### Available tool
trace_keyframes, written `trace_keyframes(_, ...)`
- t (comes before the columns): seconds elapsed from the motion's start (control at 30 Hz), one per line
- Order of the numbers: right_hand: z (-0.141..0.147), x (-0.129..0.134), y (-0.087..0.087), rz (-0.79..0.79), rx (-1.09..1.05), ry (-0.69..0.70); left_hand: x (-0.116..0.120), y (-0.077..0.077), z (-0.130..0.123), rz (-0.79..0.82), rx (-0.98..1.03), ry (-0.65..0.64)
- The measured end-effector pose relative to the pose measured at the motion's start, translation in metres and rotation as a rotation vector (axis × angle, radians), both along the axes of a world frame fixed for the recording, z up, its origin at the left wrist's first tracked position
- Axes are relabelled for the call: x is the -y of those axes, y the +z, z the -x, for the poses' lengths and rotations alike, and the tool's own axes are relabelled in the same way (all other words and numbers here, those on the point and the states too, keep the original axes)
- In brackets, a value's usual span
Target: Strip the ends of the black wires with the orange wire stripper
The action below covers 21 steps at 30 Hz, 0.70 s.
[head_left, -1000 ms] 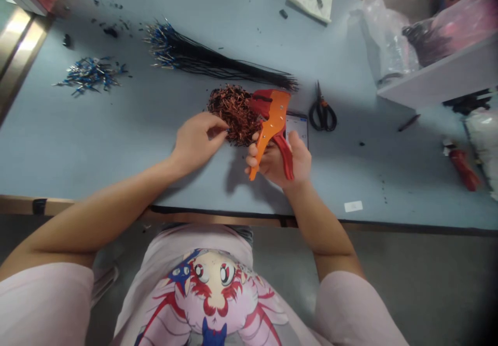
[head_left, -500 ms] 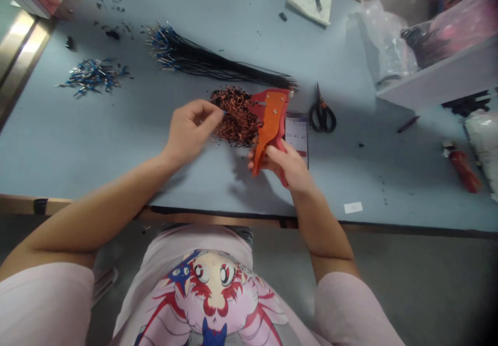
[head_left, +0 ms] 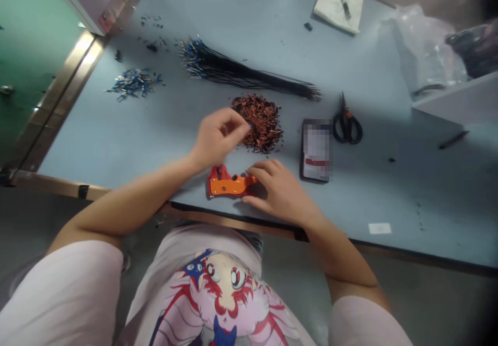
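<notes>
Left hand (head_left: 220, 138): fingers pinched just beside the copper pile, small blue bit (head_left: 249, 126) at the fingertips, blurred; can't tell if it's held.
Right hand (head_left: 278, 190): open, fingers spread, tips touching the stripper's end, no grip.
Stripper (head_left: 229, 182): orange and red, flat on the tabletop (head_left: 361, 195) near the front edge.
Copper pile (head_left: 259, 123): loose copper wire bits, just above both hands.
Behind: wire bundle (head_left: 241, 76), black with blue tips.
Far left: blue terminals (head_left: 134, 83).
Right: phone (head_left: 316, 150), then scissors (head_left: 347, 125).
</notes>
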State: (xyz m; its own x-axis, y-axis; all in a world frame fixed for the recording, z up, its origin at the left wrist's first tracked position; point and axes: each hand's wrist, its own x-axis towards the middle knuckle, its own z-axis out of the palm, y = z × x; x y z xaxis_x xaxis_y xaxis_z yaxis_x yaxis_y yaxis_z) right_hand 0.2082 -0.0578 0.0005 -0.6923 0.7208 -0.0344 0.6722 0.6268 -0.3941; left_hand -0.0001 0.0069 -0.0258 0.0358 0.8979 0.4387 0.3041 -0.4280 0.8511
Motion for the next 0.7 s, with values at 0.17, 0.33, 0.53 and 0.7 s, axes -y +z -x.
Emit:
trace_keyframes(0.17, -0.013, -0.007, -0.01, -0.201, -0.265, -0.196, 0.021, 0.0, -0.01, -0.065, -0.32, -0.386)
trace_keyframes(0.33, -0.013, -0.011, -0.018, -0.311, -0.238, -0.119, 0.022, -0.003, -0.01, -0.024, -0.459, -0.443)
trace_keyframes(0.53, -0.012, -0.018, -0.024, -0.361, -0.081, -0.114, 0.016, -0.001, -0.005, -0.074, -0.747, -0.468)
trace_keyframes(0.7, -0.013, -0.022, -0.032, -0.329, -0.146, -0.134, -0.012, -0.005, 0.015, -0.007, -0.877, -0.254)
